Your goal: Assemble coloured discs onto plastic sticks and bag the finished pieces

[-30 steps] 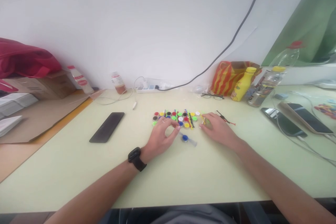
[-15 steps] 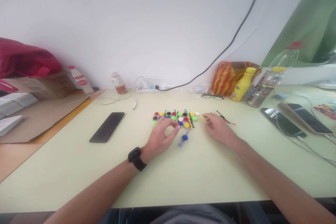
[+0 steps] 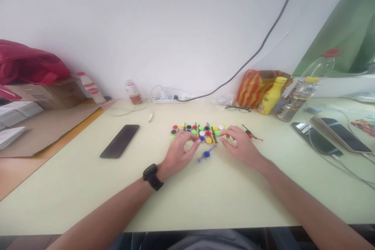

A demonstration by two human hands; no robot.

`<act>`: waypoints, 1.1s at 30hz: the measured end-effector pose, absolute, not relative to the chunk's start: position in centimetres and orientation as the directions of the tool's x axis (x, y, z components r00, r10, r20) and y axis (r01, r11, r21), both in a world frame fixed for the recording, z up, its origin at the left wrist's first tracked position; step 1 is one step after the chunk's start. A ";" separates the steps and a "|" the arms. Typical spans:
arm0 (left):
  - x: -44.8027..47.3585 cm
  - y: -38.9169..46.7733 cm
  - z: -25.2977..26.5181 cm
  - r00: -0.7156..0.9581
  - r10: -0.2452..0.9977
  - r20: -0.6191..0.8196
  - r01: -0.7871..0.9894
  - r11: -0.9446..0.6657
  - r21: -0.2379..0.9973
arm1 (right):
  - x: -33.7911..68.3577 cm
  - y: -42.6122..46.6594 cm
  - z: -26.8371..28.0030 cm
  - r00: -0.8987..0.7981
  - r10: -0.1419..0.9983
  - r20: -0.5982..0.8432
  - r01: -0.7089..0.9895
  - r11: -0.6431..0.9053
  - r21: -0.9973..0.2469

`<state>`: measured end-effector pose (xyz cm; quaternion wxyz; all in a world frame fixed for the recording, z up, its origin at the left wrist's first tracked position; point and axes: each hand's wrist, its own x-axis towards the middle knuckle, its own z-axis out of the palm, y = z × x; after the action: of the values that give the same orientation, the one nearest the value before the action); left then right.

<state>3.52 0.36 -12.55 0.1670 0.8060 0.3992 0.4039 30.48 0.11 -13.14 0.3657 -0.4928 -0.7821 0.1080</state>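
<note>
Rows of small coloured discs [image 3: 208, 134] with thin sticks [image 3: 213, 132] among them lie on the pale table. My left hand [image 3: 182, 146] rests at the near left side of these rows, thumb and index fingertips brought together beside a blue disc [image 3: 202, 139]; whether anything is pinched there cannot be made out. My right hand [image 3: 240, 143] is at the right end of the rows, thumb and index apart, with nothing visible between them. Between both hands, nearer me, a blue disc-and-stick piece [image 3: 206, 154] lies slanted. Right of my right hand are black and red sticks [image 3: 252, 133].
A black phone [image 3: 119, 141] lies at left. Two more phones [image 3: 318, 136] with cables are at right. Toward the wall stand a yellow bottle [image 3: 272, 95], a striped bag [image 3: 247, 88], glasses [image 3: 238, 108], a drink bottle [image 3: 133, 92] and a power strip [image 3: 165, 99].
My right hand has shifted left and toward me, and the yellow stick at its fingertips no longer shows there. The blue piece has turned a little. My left hand stays in place.
</note>
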 end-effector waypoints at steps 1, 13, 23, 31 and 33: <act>3.5 0.4 -12.6 0.355 0.779 0.517 0.509 -0.625 0.592 | 30.2 -0.1 -13.1 -0.266 0.844 0.466 0.683 0.506 -0.526; 3.4 0.3 -12.5 0.374 0.784 0.496 0.484 -0.621 0.616 | 28.2 -1.7 -13.1 -0.500 0.764 0.408 0.549 0.644 -0.533; 3.3 -0.6 -11.5 0.612 0.679 0.405 0.379 -0.702 0.604 | 28.0 -1.7 -12.8 -0.547 0.738 0.395 0.505 0.667 -0.548; 3.0 -0.4 -11.2 0.654 0.665 0.361 0.386 -0.703 0.597 | 28.2 -1.9 -12.8 -0.533 0.781 0.326 0.504 0.602 -0.619; 2.9 -0.4 -11.2 0.651 0.667 0.361 0.390 -0.703 0.595 | 28.4 -2.0 -12.8 -0.522 0.795 0.310 0.507 0.581 -0.637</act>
<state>2.92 -0.41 -11.22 0.2401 0.8764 0.3018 0.2885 28.40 -1.98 -12.76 0.2972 -0.3883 -0.8380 0.2422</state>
